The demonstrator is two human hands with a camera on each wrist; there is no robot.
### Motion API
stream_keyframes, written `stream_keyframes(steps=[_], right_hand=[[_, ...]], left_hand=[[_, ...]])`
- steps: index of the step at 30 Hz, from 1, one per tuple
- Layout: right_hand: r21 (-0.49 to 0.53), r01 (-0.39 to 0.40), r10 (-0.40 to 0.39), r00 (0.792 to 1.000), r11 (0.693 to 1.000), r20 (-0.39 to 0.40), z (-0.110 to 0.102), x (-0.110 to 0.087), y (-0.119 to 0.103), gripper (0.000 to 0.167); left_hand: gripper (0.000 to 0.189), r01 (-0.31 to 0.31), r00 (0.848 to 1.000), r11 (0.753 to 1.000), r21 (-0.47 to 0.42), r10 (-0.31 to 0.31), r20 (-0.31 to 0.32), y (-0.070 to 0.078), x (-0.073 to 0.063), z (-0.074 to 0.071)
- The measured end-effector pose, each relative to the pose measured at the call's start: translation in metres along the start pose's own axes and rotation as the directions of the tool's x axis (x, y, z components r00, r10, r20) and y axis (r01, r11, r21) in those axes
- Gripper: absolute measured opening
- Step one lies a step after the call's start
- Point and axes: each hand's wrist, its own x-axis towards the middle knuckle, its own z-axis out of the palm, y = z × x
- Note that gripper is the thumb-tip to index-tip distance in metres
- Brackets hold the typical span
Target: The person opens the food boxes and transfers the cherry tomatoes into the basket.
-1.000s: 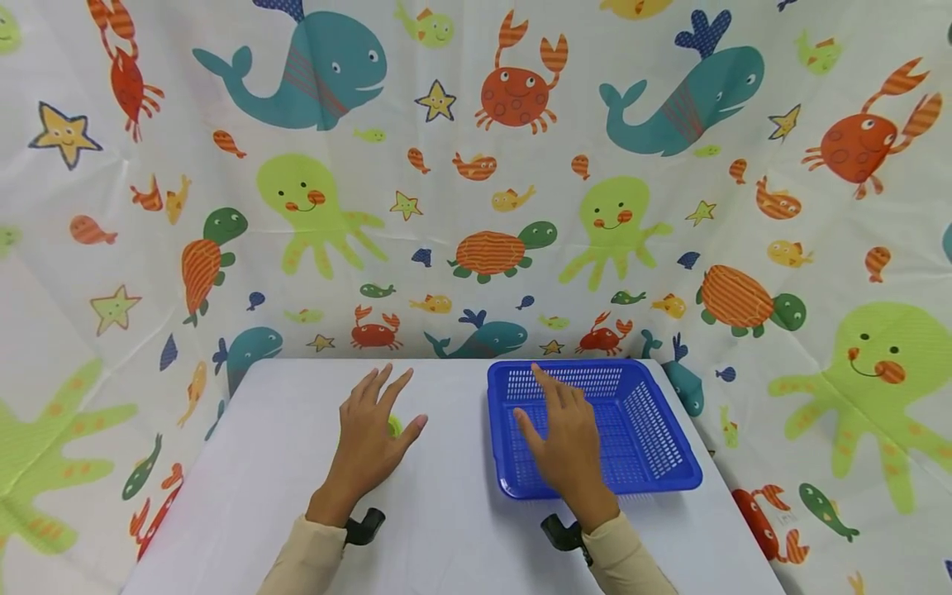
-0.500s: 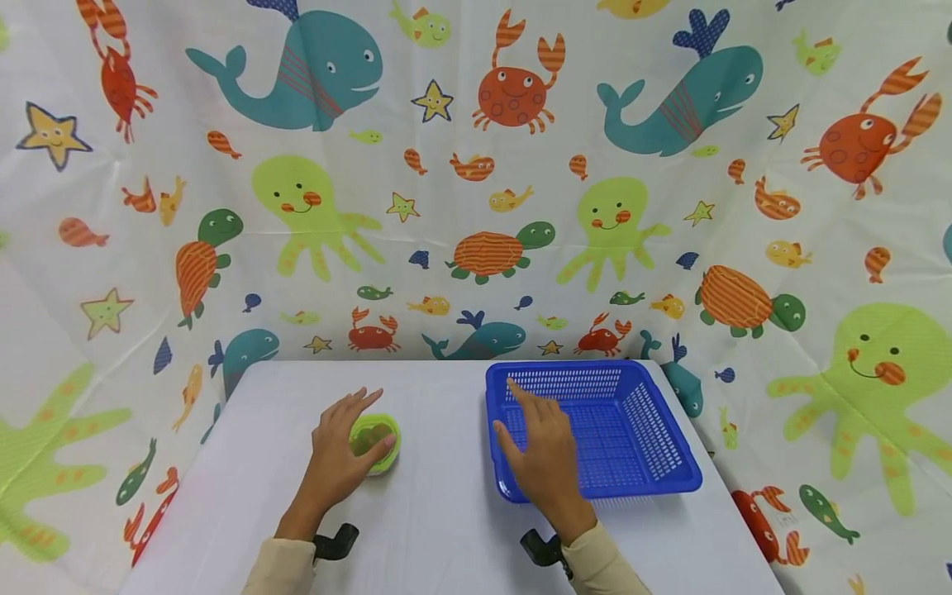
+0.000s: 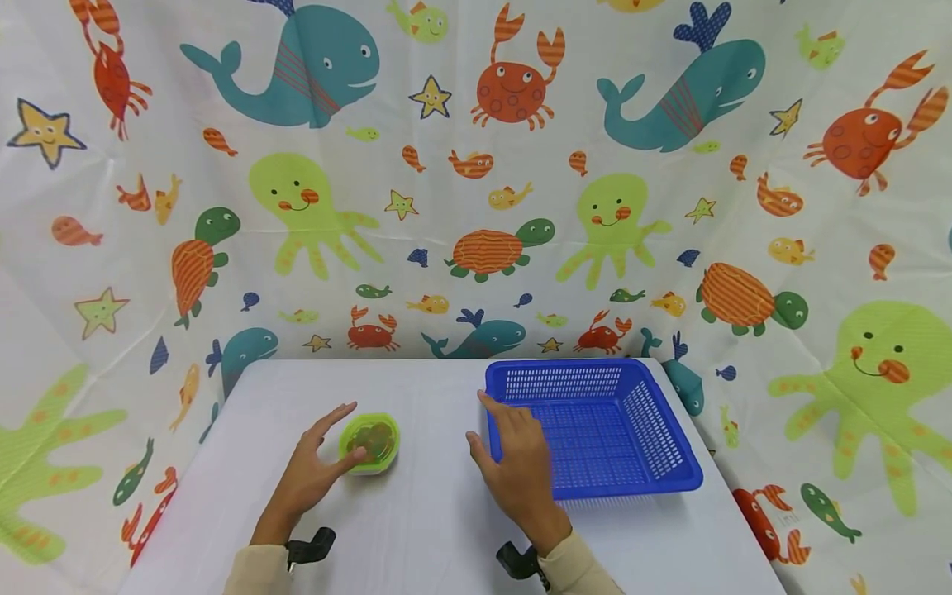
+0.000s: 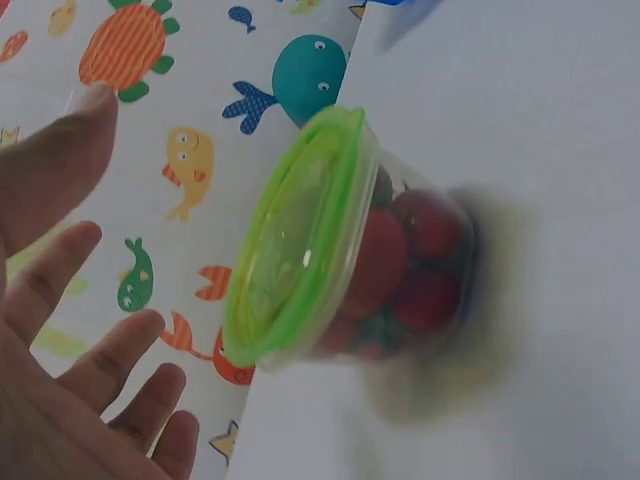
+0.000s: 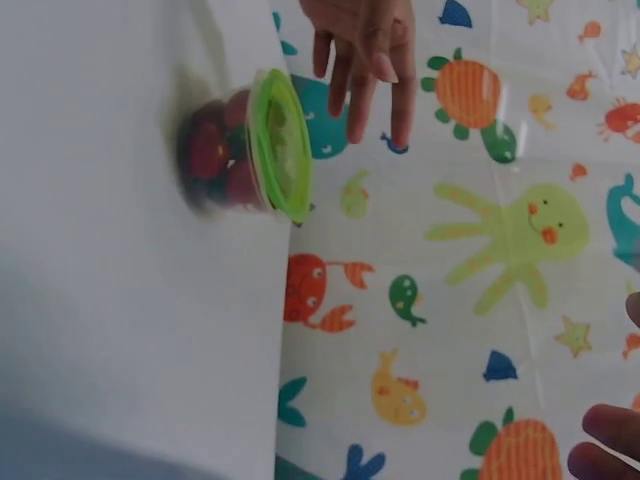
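The lidded container (image 3: pixel 374 440) stands upright on the desk (image 3: pixel 424 529), toward its far left corner. Your left hand (image 3: pixel 307 473), just left of it, is nearer than your right hand (image 3: pixel 519 467). Both have fingers spread, holding nothing.

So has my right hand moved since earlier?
Yes, leftward: in the head view, your right hand now overlaps the left rim of the blue basket.

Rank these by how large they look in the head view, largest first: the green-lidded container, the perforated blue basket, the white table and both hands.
1. White table
2. Perforated blue basket
3. Left hand and right hand: too alike to rank
4. Green-lidded container
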Motion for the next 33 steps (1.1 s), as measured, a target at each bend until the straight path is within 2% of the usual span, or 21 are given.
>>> stream_keyframes(steps=[9, 17, 24, 26, 30, 33], right_hand=[[0.076, -0.027, 0.025, 0.999, 0.997, 0.032, 0.015, -0.007, -0.014, 0.062], [0.155, -0.088, 0.072, 0.992, 0.984, 0.101, 0.027, -0.012, -0.025, 0.062], [0.242, -0.144, 0.106, 0.981, 0.960, 0.163, 0.040, -0.019, -0.032, 0.064], [0.268, -0.161, 0.115, 0.977, 0.950, 0.179, 0.043, -0.020, -0.034, 0.062], [0.297, -0.212, 0.151, 0.964, 0.931, 0.217, 0.051, -0.023, -0.036, 0.059], [0.322, -0.265, 0.188, 0.949, 0.909, 0.251, 0.056, -0.025, -0.037, 0.058]], left_hand=[[0.074, 0.059, 0.996, 0.987, -0.147, -0.048, 0.077, -0.027, 0.002, -0.012], [0.068, 0.119, 0.985, 0.936, -0.332, -0.070, 0.156, -0.050, 0.004, -0.013], [0.067, 0.148, 0.979, 0.902, -0.405, -0.077, 0.187, -0.065, 0.010, -0.008], [0.068, 0.159, 0.978, 0.886, -0.436, -0.083, 0.190, -0.068, 0.011, -0.007], [0.068, 0.186, 0.974, 0.828, -0.529, -0.087, 0.208, -0.075, 0.010, -0.005], [0.068, 0.201, 0.973, 0.793, -0.575, -0.094, 0.211, -0.079, 0.010, -0.004]])
